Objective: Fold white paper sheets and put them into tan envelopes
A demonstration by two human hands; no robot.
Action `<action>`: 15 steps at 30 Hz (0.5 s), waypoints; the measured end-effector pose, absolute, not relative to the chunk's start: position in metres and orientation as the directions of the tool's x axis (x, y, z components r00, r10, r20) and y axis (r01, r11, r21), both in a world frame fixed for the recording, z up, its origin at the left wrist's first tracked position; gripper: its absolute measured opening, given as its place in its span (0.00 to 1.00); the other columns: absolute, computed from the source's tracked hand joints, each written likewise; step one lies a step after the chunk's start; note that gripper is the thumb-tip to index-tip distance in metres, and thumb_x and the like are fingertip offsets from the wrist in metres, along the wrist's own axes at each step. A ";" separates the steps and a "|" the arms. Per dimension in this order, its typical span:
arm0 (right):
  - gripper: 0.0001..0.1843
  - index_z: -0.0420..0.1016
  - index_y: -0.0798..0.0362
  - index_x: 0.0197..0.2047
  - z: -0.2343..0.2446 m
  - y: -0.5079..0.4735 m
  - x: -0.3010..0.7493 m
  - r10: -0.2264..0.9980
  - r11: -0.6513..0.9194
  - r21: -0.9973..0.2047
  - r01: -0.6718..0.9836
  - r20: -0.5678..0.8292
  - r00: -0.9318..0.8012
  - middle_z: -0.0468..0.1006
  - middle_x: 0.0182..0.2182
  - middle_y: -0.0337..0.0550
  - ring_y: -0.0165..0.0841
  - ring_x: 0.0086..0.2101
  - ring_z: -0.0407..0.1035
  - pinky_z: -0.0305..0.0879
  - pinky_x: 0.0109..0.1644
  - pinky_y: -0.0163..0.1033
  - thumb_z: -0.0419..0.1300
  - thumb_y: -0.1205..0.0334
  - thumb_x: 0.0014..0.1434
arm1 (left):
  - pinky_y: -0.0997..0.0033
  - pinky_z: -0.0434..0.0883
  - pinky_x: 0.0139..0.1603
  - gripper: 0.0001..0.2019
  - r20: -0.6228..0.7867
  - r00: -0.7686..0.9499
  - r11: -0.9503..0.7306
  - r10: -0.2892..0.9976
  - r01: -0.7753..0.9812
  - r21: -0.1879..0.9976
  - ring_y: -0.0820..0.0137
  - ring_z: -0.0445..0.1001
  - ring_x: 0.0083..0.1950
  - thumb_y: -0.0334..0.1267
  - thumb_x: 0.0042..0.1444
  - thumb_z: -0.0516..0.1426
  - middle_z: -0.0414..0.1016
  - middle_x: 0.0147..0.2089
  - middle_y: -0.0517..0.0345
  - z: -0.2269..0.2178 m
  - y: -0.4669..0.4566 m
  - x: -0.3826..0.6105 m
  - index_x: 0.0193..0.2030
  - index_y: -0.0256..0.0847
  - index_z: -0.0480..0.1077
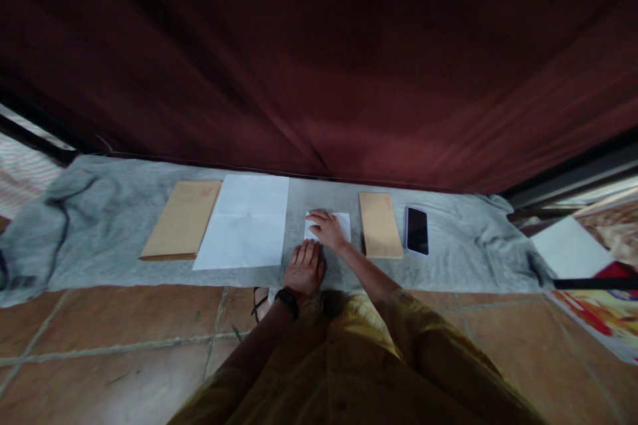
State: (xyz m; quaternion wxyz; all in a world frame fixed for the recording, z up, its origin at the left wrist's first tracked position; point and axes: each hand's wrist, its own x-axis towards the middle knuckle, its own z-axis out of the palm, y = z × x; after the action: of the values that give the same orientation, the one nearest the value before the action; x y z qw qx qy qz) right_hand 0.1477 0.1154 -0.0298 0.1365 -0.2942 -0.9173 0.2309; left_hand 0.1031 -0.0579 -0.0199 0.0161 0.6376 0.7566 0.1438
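Observation:
A small white piece of paper (343, 220), apparently folded, lies in the middle of the grey cloth (458, 239). My right hand (327, 230) rests on this paper with its fingers spread, covering much of it. Just below, my left hand (303, 270) lies flat at the near edge of the cloth, fingertips by the paper's lower edge; a dark watch (287, 303) is on that wrist. Left of my hands is a large white sheet (244, 222) with a faint crease across it. Neither hand grips anything that I can see.
Brown envelopes (183, 220) lie beyond the large sheet at left. Another brown envelope (381, 226) and a phone (417, 231) lie at right. A dark red curtain (319, 80) hangs along the far edge. Tiled floor (124, 372) shows below. Printed material (611, 319) is at far right.

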 end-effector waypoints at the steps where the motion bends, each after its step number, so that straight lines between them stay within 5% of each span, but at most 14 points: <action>1: 0.18 0.78 0.40 0.54 -0.029 0.116 0.147 0.610 0.713 -0.508 0.483 0.110 -0.785 0.75 0.58 0.36 0.37 0.53 0.68 0.61 0.61 0.46 0.61 0.65 0.63 | 0.50 0.59 0.71 0.26 0.154 -0.185 0.145 0.971 0.960 0.238 0.53 0.60 0.72 0.39 0.66 0.46 0.66 0.68 0.38 -0.020 -0.058 0.103 0.68 0.31 0.63; 15: 0.08 0.79 0.50 0.39 -0.030 0.130 0.120 0.709 0.645 -0.503 0.575 0.112 -0.697 0.77 0.44 0.46 0.36 0.43 0.71 0.65 0.52 0.41 0.58 0.65 0.65 | 0.51 0.58 0.70 0.26 0.129 -0.179 0.143 0.975 0.958 0.250 0.53 0.61 0.71 0.40 0.66 0.47 0.66 0.68 0.40 -0.020 -0.058 0.102 0.68 0.32 0.62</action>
State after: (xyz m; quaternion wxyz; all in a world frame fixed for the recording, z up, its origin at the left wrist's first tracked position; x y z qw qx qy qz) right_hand 0.1204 0.1301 -0.0296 0.1514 -0.3589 -0.8942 0.2205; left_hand 0.1025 -0.0575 -0.0202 0.0319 0.6399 0.7552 0.1384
